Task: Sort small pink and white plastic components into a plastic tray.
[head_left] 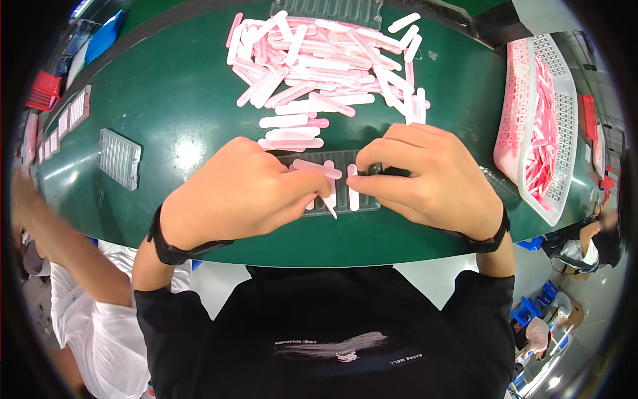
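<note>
The strip (353, 194) lies in the tray (342, 197) at frame centre, long axis vertical, ends toward top and bottom. The nearer right hand (435, 179) has fingers at its right edge; grip cannot be confirmed. The left hand's (232, 189) fingers pinch a second strip (332, 207).

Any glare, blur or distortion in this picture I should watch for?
Head view: glare whitens a patch of the green table beyond the left hand; head view, far left: a co-worker's forearm is blurred; head view: fisheye bends the table's near edge.
</note>
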Demonstrator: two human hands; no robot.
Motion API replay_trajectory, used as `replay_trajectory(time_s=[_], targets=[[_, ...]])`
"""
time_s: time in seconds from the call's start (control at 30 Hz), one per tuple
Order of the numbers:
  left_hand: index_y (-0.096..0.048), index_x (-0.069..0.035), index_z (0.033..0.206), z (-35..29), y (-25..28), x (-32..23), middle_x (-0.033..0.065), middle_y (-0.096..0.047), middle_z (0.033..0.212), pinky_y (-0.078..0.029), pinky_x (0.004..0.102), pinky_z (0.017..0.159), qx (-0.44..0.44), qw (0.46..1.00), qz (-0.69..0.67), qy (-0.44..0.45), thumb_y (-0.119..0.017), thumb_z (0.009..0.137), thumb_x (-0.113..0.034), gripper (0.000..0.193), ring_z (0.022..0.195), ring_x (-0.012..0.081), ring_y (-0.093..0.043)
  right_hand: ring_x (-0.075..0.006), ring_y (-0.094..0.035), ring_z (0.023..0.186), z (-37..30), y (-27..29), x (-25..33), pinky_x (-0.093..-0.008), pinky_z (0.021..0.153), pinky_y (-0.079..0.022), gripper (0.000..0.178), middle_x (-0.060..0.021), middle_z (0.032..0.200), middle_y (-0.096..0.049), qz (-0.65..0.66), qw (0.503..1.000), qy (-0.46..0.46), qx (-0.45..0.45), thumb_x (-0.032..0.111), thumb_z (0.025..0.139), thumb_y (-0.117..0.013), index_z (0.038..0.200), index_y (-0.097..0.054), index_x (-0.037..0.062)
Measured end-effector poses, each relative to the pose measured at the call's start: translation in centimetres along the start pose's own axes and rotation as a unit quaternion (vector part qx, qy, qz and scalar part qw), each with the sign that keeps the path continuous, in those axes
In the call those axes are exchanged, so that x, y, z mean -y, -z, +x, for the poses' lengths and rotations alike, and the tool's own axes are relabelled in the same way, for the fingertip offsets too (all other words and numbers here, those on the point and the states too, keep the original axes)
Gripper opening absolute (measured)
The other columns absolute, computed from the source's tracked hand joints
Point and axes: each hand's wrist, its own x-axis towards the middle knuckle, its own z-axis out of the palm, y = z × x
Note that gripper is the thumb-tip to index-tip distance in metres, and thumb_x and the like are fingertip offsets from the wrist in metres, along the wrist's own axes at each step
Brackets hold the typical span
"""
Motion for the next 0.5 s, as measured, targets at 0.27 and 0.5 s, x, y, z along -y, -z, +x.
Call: replay_trajectory(time_s=[0.27,0.5], targets=[[-0.082,-0.017,0.106,-0.6,-0.2,0.1,0.0001,-0.061,0.057,-0.041,0.0333,0.044,-0.053,0.997,0.06,-0.006,-0.078,0.077,-0.003,0.032,0.046,0.0217,-0.056,-0.0178,-0.062,0.09,-0.3,0.9,0.1,-0.0349,0.075,-0.055,0.015,0.0025,0.101,-0.061,0.012,0.999,-0.023,0.036,0.021,0.086,-0.081,0.1,-0.079,0.0168],[-0.08,-0.011,0.108,-0.7,-0.4,-2.0,-0.0026,-0.058,0.058,-0.041,0.0323,0.045,-0.063,0.986,0.157,0.014,-0.085,0.078,-0.016,0.03,0.047,0.017,-0.056,-0.0187,-0.056,0.076,-0.9,0.1,0.4,-0.0346,0.067,-0.048,0.045,0.0005,0.093,-0.056,-0.035,0.999,0.003,0.027,0.027,0.074,-0.088,0.116,-0.079,0.0143]])
